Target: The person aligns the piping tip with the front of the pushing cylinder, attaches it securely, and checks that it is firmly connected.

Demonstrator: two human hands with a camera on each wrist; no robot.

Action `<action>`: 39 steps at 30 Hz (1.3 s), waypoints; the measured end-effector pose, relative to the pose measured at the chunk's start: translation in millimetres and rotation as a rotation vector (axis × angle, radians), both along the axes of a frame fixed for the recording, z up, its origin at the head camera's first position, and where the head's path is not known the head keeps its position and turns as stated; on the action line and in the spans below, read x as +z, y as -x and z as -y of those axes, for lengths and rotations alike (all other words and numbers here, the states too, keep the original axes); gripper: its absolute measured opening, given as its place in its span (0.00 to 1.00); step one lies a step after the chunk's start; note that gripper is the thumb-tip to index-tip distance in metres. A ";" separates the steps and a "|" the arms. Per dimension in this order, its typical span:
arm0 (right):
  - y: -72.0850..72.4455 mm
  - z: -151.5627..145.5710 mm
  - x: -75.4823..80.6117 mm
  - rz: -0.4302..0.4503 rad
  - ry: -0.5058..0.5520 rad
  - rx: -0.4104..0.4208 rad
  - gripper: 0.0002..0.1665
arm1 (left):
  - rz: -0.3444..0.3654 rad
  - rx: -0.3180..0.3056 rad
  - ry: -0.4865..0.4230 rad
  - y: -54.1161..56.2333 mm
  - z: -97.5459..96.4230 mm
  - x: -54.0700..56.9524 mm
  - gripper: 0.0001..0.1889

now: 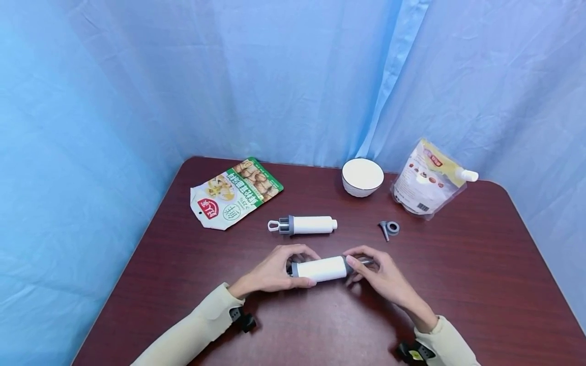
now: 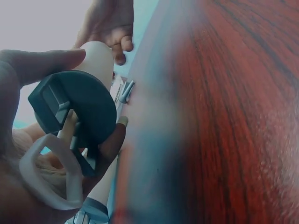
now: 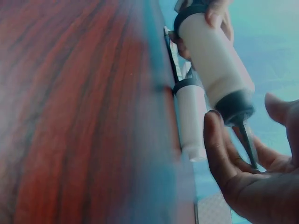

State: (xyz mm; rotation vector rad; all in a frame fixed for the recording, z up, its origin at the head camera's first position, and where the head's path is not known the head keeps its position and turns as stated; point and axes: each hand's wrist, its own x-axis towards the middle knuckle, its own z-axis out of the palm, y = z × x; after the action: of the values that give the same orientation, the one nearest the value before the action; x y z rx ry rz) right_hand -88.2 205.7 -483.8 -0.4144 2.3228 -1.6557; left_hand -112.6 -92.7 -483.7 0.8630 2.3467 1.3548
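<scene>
My left hand grips a white pastry syringe by its grey-collared end, thumb on one side and fingers on the other. The white plunger ring sticks out by that palm. At the other end, a dark cap carries a narrow tapered nozzle. My right hand is loosely spread around this end; in the right wrist view one fingertip is right at the cap, and the thumb stands apart from it. A second white syringe with a grey collar lies just beyond.
Grey loose parts, a small cone and a ring, lie on the dark red table. Toward the back are a white bowl, a spouted pouch and a flat printed packet. Blue curtains hang behind.
</scene>
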 end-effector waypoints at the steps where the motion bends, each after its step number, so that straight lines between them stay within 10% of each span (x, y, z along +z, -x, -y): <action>1: 0.1 -0.1 0.8 -0.020 0.001 0.007 0.16 | 0.005 0.001 -0.003 0.0 0.1 0.1 0.20; 26: 3.6 -3.9 1.8 -0.019 0.087 0.085 0.18 | 0.101 -0.013 -0.020 0.1 4.0 -0.7 0.22; 39: 2.7 7.3 -12.1 0.012 0.091 -0.003 0.19 | -0.054 0.021 0.029 -1.5 1.6 -6.4 0.23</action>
State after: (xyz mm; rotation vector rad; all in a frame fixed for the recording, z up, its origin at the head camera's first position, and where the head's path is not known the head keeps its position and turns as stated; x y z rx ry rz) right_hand -90.9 198.4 -495.9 -0.4190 2.2467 -1.7656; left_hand -111.1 -94.3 -490.1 0.8800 2.4165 1.3184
